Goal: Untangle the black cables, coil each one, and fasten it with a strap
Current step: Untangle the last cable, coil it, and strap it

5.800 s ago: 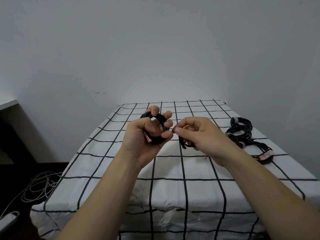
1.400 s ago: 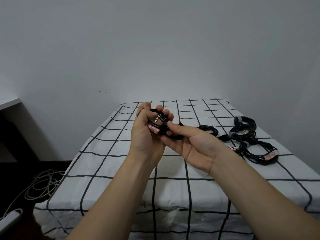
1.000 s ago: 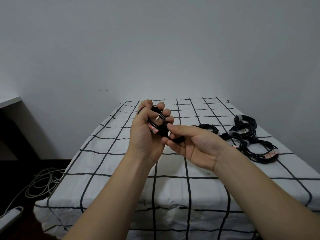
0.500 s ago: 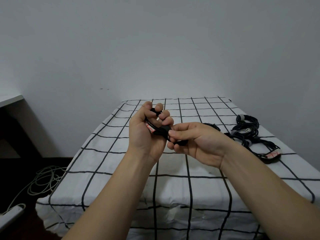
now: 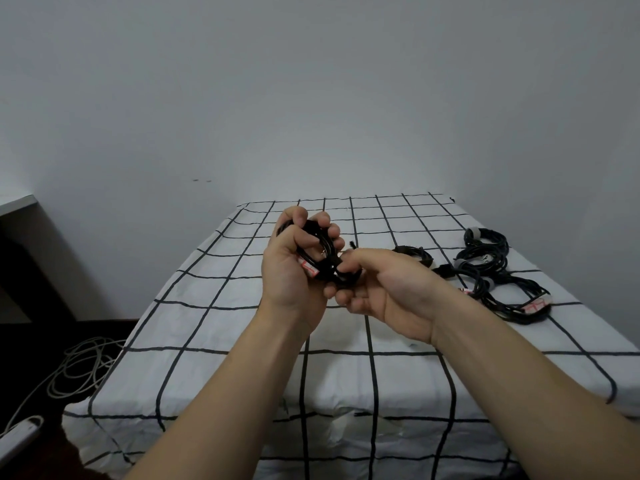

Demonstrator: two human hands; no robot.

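**Coiled black cable** [image 5: 322, 249], one, round-section and glossy, wound into a small ring and held in the air above the bed. A red-and-white label [image 5: 307, 268] shows on it. The left hand [image 5: 291, 275] grips the ring, fingers curled through and over it. The right hand [image 5: 391, 292] pinches the ring's lower edge between thumb and forefinger; whether a strap lies under the fingertips cannot be told.

**Surroundings.** One small black coil [image 5: 415, 256] lies on the grid-patterned sheet [image 5: 242, 327], white cloth with black lines, partly hidden behind the right hand. Further right is a heap of black cables [image 5: 491, 268] in overlapping loops, number uncertain, with three grey straps [image 5: 474, 233]. On the floor to the left are pale loose cords [image 5: 79, 365] and a white power strip [image 5: 20, 431].
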